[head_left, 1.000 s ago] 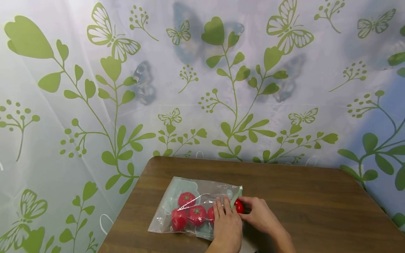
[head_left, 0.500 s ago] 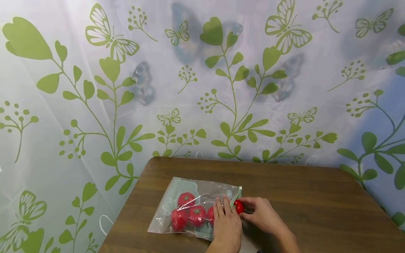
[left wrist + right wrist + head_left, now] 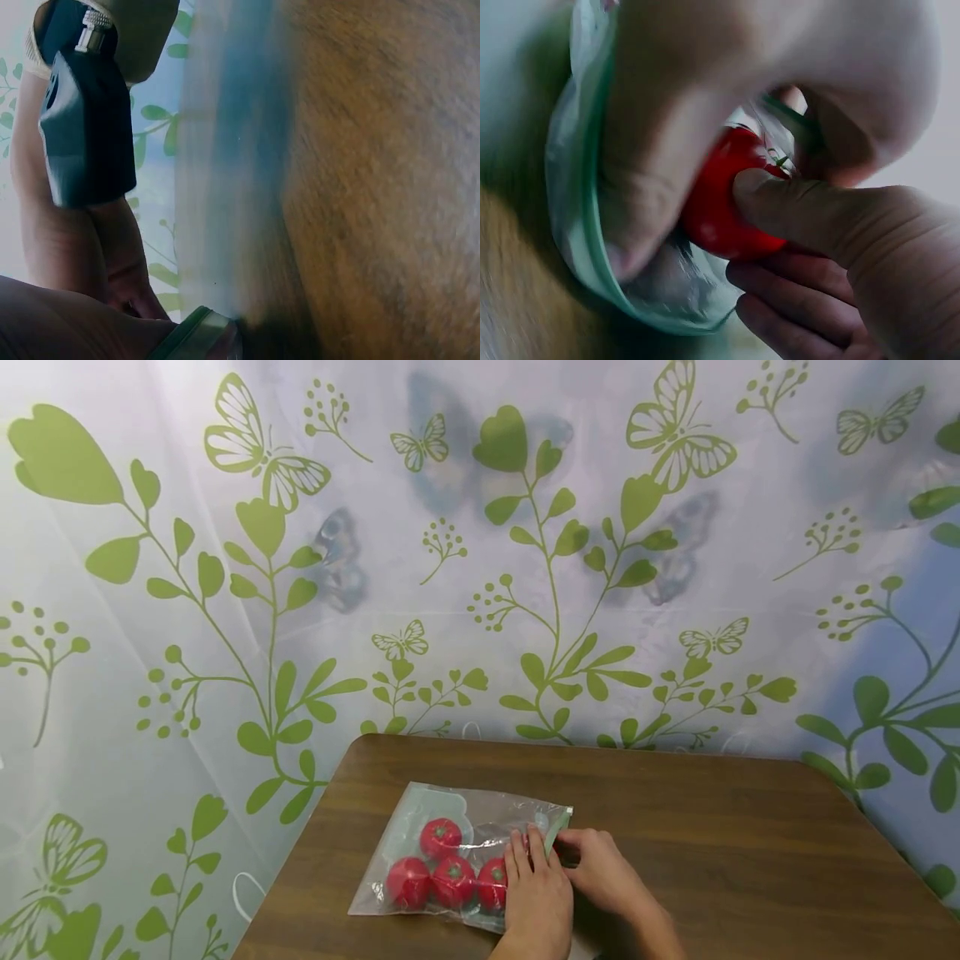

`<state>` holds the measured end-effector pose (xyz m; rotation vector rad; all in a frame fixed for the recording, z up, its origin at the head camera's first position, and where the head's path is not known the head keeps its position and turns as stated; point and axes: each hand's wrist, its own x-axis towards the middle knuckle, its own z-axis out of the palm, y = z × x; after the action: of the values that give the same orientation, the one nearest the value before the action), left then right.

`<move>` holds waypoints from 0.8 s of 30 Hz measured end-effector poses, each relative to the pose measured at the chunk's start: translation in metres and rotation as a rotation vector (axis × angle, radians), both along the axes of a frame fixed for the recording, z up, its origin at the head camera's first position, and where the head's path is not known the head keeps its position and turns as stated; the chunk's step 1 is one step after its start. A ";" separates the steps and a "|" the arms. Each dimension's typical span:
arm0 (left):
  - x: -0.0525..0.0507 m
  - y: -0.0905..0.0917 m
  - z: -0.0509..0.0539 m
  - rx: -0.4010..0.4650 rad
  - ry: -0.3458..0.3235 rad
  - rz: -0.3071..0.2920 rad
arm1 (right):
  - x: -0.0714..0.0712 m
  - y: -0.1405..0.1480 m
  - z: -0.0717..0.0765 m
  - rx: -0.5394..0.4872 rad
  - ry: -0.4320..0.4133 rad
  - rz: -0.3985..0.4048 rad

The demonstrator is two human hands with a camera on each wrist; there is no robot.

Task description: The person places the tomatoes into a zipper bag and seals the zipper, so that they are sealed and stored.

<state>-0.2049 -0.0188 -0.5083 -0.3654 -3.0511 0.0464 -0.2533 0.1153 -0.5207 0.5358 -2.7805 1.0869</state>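
A clear zip bag [image 3: 510, 803] with a pale green zip strip lies flat on the table, its mouth to the right. Several red tomatoes [image 3: 453, 882] show through the plastic. My left hand [image 3: 538, 893] lies over the mouth end, fingers on top; in the right wrist view its thumb reaches inside the green rim, holding the mouth apart. My right hand [image 3: 603, 875] is at the mouth. In the right wrist view its thumb and fingers grip another tomato [image 3: 724, 206] with a green stem, partly inside the bag. That tomato is hidden in the head view.
The brown wooden table [image 3: 735, 835] extends right of the hands. Behind it hangs a pale curtain [image 3: 465, 693] printed with green leaves and butterflies. A dark wrist camera mount [image 3: 90, 127] shows in the left wrist view.
My right hand has moved left, taking its tomato farther into the mouth and out of the head view. The front row of tomatoes inside has shifted left. My left hand has stayed in place.
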 end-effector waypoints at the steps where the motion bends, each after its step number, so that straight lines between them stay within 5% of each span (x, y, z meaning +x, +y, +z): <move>1: 0.000 0.000 0.000 -0.001 0.008 0.000 | -0.001 -0.002 -0.001 0.010 0.010 -0.008; 8: -0.002 -0.002 0.000 0.011 0.009 -0.002 | -0.004 -0.010 -0.006 0.020 -0.004 -0.056; 14: -0.001 0.000 -0.001 0.014 -0.004 -0.013 | -0.003 0.000 -0.005 0.003 0.026 -0.003; 24: -0.004 -0.001 -0.003 -0.046 -0.013 -0.022 | 0.009 0.021 0.003 -0.097 -0.064 0.038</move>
<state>-0.2086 -0.0201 -0.5116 -0.4042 -3.0624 0.1141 -0.2447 0.1363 -0.5175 0.5545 -2.7640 1.2607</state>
